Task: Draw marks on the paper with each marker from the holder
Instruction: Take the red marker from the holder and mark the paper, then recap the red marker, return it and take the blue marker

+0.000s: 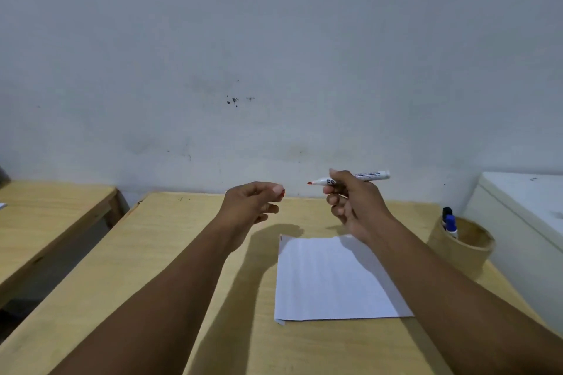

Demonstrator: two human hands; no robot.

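Note:
My right hand (350, 204) grips a white marker (370, 176) held level above the table, its bare red tip pointing left. My left hand (253, 204) is raised a short way to the left of that tip, fingers closed around the red cap (283, 192), of which only a sliver shows. A white sheet of paper (329, 280) lies flat on the wooden table (152, 253) below and between my hands. The round wooden holder (463, 253) stands at the right with a blue-capped marker (449, 221) upright in it.
A white box-like surface (524, 210) sits against the table's right side, just behind the holder. A second wooden table (45, 216) stands to the left across a gap. A pale wall runs along the far edge.

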